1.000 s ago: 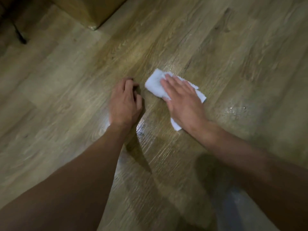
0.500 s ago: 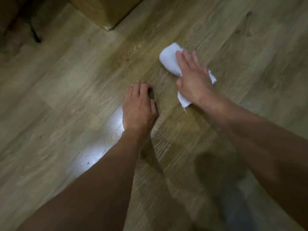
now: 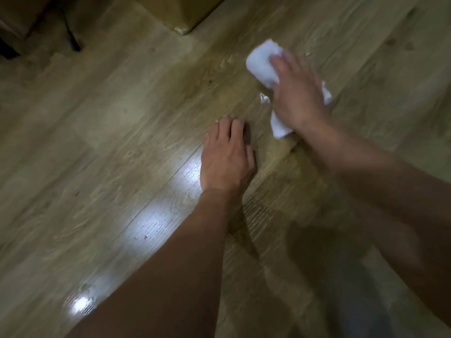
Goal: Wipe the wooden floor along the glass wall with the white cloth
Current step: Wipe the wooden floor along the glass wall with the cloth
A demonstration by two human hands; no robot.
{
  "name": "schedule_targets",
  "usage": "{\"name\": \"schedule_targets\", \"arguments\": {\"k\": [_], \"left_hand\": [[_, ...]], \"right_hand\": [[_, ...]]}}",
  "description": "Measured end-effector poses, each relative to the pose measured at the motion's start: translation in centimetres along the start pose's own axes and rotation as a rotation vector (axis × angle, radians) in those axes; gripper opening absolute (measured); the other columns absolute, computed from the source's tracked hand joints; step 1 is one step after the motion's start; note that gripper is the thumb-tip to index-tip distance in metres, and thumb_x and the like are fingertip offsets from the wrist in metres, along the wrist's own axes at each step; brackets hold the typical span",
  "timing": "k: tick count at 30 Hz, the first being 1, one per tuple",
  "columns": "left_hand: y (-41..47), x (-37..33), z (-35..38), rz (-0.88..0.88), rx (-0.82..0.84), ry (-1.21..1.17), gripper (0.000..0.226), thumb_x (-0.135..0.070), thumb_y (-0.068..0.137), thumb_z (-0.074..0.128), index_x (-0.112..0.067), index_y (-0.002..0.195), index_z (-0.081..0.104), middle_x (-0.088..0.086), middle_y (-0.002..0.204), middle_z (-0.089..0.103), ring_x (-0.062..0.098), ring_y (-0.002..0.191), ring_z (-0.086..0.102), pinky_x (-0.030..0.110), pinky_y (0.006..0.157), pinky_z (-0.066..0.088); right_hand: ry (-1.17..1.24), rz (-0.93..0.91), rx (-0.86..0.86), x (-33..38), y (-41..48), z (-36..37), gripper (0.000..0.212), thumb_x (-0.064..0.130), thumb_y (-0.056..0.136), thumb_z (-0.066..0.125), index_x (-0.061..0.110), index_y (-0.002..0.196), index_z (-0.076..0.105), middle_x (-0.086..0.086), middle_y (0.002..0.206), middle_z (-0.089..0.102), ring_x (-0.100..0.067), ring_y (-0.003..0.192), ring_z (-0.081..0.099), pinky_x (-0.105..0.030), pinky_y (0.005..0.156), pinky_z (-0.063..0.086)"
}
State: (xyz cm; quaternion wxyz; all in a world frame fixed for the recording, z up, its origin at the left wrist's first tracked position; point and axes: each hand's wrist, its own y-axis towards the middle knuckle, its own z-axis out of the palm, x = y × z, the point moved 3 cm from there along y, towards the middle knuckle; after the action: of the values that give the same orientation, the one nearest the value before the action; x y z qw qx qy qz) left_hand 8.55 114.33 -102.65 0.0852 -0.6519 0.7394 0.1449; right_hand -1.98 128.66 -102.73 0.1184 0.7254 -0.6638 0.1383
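Wooden furniture corner [image 3: 181,13], thin dark leg [image 3: 72,39] top left

R hand [image 3: 296,93] blurred, hides white cloth [image 3: 262,62] mid; box [image 3: 180,11] cropped top

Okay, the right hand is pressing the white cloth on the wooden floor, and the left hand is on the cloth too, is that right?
Not quite. The left hand is not on the white cloth; it rests on the bare wooden floor, apart from the cloth. The right hand does press the cloth on the floor, as the head view shows.
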Motion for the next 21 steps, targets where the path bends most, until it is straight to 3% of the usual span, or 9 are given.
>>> {"name": "schedule_targets", "arguments": {"k": [2, 5, 8, 10, 12, 14, 16, 18, 21], "left_hand": [[0.0, 0.0, 0.0, -0.004, 0.002, 0.008, 0.047, -0.025, 0.079, 0.042, -0.011, 0.122, 0.052, 0.010, 0.121, 0.052, 0.028, 0.108, 0.048, 0.039, 0.095, 0.041], [0.0, -0.1, -0.3, 0.012, -0.007, -0.009, 0.047, -0.021, 0.077, 0.045, -0.008, 0.122, 0.054, 0.012, 0.120, 0.052, 0.029, 0.105, 0.049, 0.041, 0.092, 0.042], [0.1, -0.3, -0.2, 0.015, 0.006, -0.015, 0.044, -0.019, 0.077, 0.049, -0.009, 0.119, 0.055, 0.012, 0.121, 0.052, 0.031, 0.107, 0.049, 0.043, 0.093, 0.041], [0.1, -0.2, -0.1, 0.001, 0.028, 0.010, 0.046, -0.021, 0.078, 0.049, -0.011, 0.123, 0.053, 0.012, 0.128, 0.049, 0.032, 0.114, 0.047, 0.044, 0.099, 0.039], [0.0, -0.1, 0.0, 0.004, 0.049, 0.041, 0.050, -0.025, 0.081, 0.046, -0.013, 0.130, 0.048, 0.011, 0.135, 0.046, 0.032, 0.122, 0.044, 0.044, 0.105, 0.036], [-0.1, 0.0, 0.2, 0.019, 0.045, 0.058, 0.051, -0.028, 0.086, 0.041, -0.015, 0.135, 0.043, 0.010, 0.140, 0.043, 0.030, 0.128, 0.040, 0.044, 0.111, 0.032], [-0.2, -0.1, 0.3, 0.029, 0.036, 0.064, 0.052, -0.030, 0.090, 0.036, -0.017, 0.141, 0.039, 0.010, 0.146, 0.039, 0.027, 0.136, 0.034, 0.039, 0.118, 0.020], [-0.1, -0.1, 0.4, 0.034, 0.043, 0.067, 0.052, -0.031, 0.094, 0.033, -0.018, 0.145, 0.035, 0.009, 0.151, 0.035, 0.025, 0.141, 0.028, 0.035, 0.119, 0.011], [0.1, -0.1, 0.2, 0.021, 0.073, 0.087, 0.052, -0.031, 0.097, 0.033, -0.018, 0.148, 0.032, 0.009, 0.153, 0.032, 0.023, 0.144, 0.025, 0.035, 0.121, 0.010]], "right_hand": [[0.001, 0.039, 0.050, 2.2, 3.1, 0.8, 0.067, 0.010, 0.090, 0.046, 0.016, 0.150, 0.018, -0.008, 0.160, 0.009, -0.028, 0.147, 0.008, -0.044, 0.118, 0.009], [-0.002, -0.170, 0.143, 5.4, 3.1, 1.8, 0.067, 0.009, 0.092, 0.045, 0.015, 0.151, 0.015, -0.008, 0.161, 0.005, -0.025, 0.148, 0.002, -0.035, 0.117, 0.005], [0.077, -0.386, 0.163, 4.0, -0.3, 1.2, 0.066, 0.002, 0.089, 0.047, 0.015, 0.149, 0.025, -0.007, 0.159, 0.016, -0.020, 0.148, 0.010, -0.033, 0.118, 0.010], [0.142, -0.432, 0.144, 1.7, -1.2, 0.2, 0.064, -0.004, 0.086, 0.046, 0.014, 0.146, 0.034, -0.008, 0.156, 0.027, -0.021, 0.146, 0.020, -0.037, 0.119, 0.017], [0.134, -0.278, 0.040, -0.4, 0.6, -0.7, 0.061, -0.006, 0.087, 0.042, 0.015, 0.145, 0.037, -0.008, 0.154, 0.031, -0.021, 0.144, 0.024, -0.040, 0.118, 0.020], [0.121, -0.031, -0.055, -1.0, 3.8, -0.9, 0.058, -0.002, 0.091, 0.040, 0.016, 0.146, 0.034, -0.005, 0.157, 0.026, -0.019, 0.146, 0.020, -0.037, 0.119, 0.016], [0.066, 0.098, -0.084, 0.2, 5.6, -0.4, 0.059, 0.003, 0.092, 0.038, 0.018, 0.148, 0.026, -0.004, 0.159, 0.018, -0.021, 0.147, 0.013, -0.036, 0.119, 0.013], [0.022, 0.009, -0.057, 2.0, 5.1, 0.5, 0.063, 0.002, 0.091, 0.040, 0.017, 0.149, 0.022, -0.006, 0.160, 0.014, -0.024, 0.148, 0.010, -0.041, 0.118, 0.014], [0.033, -0.294, 0.090, 2.5, 0.5, 0.9, 0.075, -0.003, 0.085, 0.049, 0.020, 0.150, 0.021, -0.004, 0.160, 0.015, -0.021, 0.147, 0.012, -0.043, 0.119, 0.016]]}}
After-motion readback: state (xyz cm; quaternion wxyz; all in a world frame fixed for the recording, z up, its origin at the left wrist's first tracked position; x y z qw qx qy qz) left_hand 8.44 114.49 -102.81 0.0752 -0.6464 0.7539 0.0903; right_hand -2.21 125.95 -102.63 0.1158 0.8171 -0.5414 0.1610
